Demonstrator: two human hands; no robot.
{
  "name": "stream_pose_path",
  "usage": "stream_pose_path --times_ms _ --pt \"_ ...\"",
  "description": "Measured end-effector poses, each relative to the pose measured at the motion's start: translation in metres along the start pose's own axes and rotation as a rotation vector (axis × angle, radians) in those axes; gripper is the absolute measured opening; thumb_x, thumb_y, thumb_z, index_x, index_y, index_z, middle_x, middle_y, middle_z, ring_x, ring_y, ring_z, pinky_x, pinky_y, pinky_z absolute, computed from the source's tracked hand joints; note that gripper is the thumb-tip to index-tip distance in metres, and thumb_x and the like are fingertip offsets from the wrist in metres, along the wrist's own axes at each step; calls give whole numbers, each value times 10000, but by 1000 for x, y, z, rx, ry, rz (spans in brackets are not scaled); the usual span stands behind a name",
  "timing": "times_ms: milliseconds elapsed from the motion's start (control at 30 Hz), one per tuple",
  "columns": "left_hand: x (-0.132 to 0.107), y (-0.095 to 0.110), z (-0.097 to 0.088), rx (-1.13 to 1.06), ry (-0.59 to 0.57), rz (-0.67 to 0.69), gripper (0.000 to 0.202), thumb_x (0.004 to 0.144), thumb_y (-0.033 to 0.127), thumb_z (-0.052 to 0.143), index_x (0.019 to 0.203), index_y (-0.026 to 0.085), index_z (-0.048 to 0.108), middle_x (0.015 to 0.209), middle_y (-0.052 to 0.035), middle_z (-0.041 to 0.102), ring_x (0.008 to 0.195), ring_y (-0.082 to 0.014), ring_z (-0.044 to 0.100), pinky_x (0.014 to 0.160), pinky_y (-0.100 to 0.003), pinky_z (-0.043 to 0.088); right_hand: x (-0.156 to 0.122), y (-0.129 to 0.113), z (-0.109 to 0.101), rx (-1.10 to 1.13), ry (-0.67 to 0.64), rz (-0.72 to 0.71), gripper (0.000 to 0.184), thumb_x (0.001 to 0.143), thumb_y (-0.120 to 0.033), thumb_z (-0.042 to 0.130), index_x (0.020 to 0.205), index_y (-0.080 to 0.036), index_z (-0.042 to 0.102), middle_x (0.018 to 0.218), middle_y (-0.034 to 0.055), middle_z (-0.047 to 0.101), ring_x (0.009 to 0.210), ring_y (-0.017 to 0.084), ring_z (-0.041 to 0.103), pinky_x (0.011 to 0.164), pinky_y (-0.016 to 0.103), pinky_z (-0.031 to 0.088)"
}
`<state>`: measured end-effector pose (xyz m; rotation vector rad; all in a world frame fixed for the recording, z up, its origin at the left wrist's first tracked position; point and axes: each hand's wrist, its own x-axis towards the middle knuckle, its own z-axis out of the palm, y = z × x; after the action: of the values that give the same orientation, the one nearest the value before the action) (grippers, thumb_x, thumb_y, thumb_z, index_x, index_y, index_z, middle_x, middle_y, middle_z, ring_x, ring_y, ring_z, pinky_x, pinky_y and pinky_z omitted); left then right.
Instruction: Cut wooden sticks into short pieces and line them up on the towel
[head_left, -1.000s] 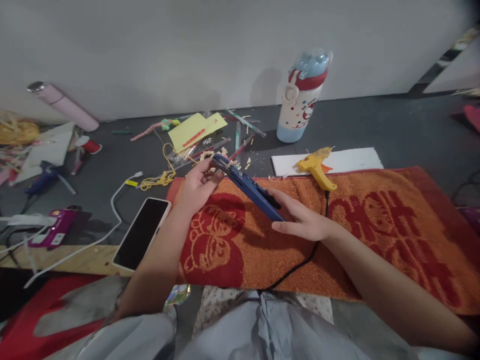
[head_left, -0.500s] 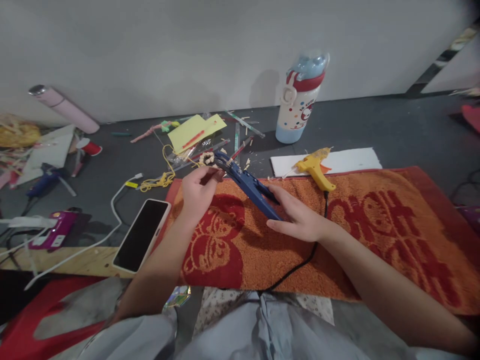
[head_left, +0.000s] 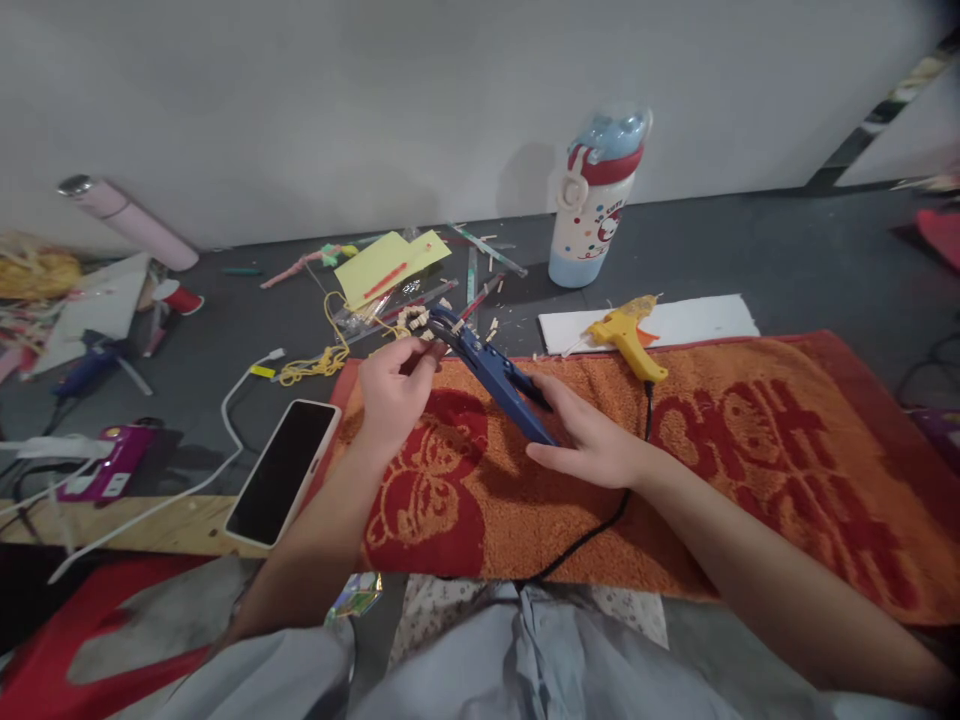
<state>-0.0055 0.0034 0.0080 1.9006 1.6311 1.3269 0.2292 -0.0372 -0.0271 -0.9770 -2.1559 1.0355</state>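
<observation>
My right hand (head_left: 596, 435) is wrapped round the long handles of blue-handled cutters (head_left: 491, 372), held at a slant above the towel. Their head points up and to the left, close to my left hand (head_left: 397, 385). The left fingers are pinched together beside the cutter head; what they hold is too small and covered to make out. Just beyond those fingertips is a small ring of pale wood-coloured pieces (head_left: 412, 318). Under both hands lies an orange and red towel (head_left: 559, 520).
A yellow glue gun (head_left: 628, 335) rests partly on a white board (head_left: 712, 320), its black cord crossing the towel. Behind stands a bottle (head_left: 592, 215). Leftward are a phone (head_left: 283, 472), yellow cord (head_left: 319, 365), yellow paper (head_left: 390, 265), a white cable (head_left: 229, 400) and a blue glue gun (head_left: 90, 362).
The cutters and both hands have shifted very slightly to the left in view. Both grips look the same.
</observation>
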Motion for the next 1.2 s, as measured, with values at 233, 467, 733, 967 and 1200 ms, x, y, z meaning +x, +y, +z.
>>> stream_pose_path --times_ms 233,467,733,967,1200 --pt "2 2 -4 -136 -60 -18 172 737 203 579 574 166 622 519 12 603 478 -85 524 474 -199 395 -2 0 -11 165 -122 -17 711 849 -496 560 1429 -171 311 1408 157 478 1260 320 492 1042 478 406" --pt "1 -3 -2 -94 -13 8 123 752 252 627 682 165 679 646 -17 686 577 -110 597 551 -213 462 0 -1 -11 112 -82 -15 728 860 -515 531 1455 -179 277 1417 166 472 1269 345 482 1046 512 392" --pt "-1 -8 0 -33 41 83 122 766 247 627 774 165 717 739 -35 718 641 -126 636 605 -234 494 -1 2 -10 127 -79 -21 667 898 -490 488 1451 -174 290 1408 168 481 1268 337 481 1043 514 395" --pt "-1 -8 0 14 47 129 128 785 252 615 797 174 716 802 -38 736 712 -140 668 644 -245 515 -2 3 -10 136 -74 -17 669 901 -493 485 1466 -202 275 1424 152 472 1289 332 464 1060 522 379" --pt "-1 -7 -2 35 27 166 128 801 230 601 785 175 715 800 -35 738 713 -133 667 660 -238 511 -2 5 -9 130 -69 -8 675 905 -480 486 1462 -167 270 1439 181 449 1310 340 444 1070 541 360"
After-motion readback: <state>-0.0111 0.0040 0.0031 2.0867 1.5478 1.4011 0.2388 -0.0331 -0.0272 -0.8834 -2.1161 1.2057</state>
